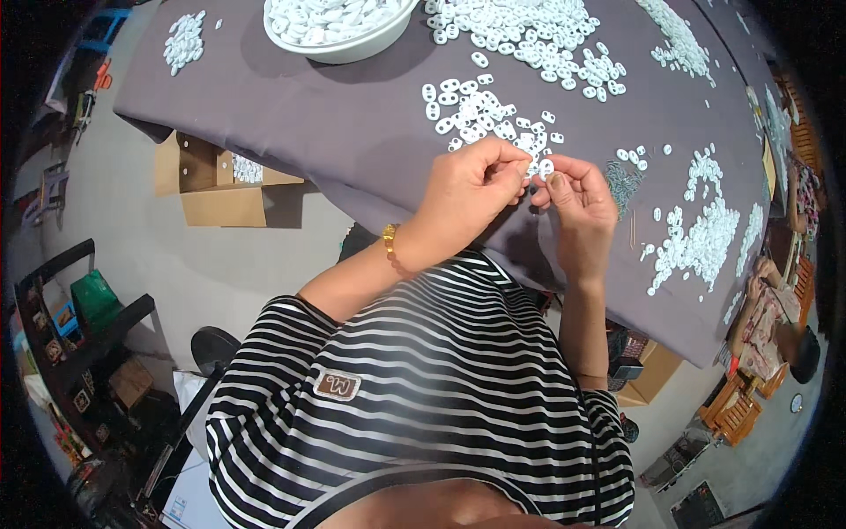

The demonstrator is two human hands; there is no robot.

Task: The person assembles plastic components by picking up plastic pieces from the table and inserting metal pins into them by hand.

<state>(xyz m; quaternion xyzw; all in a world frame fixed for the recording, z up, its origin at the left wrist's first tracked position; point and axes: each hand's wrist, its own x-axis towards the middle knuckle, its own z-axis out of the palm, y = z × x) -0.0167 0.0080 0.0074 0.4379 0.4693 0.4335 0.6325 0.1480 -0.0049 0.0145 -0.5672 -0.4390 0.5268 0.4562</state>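
Note:
My left hand (463, 189) and my right hand (580, 201) meet at the table's near edge, thumbs and fingers pinched close together. A small white oval plastic piece with holes (546, 167) sits between the right thumb and fingertips. The left fingertips pinch at a white piece beside it; most of that piece is hidden by the fingers. Just beyond the hands lies a loose heap of white two-holed pieces (480, 110). To the right of my right hand is a small tangled pile of thin metal bits (622, 187), too fine to make out singly.
A white bowl (352, 51) full of white pieces stands on the grey-brown tablecloth (291, 110). Bigger heaps of white parts (538, 35) lie behind and smaller white parts (701, 234) at the right. An open cardboard box (225, 207) is below the left edge. Another person (762, 317) sits far right.

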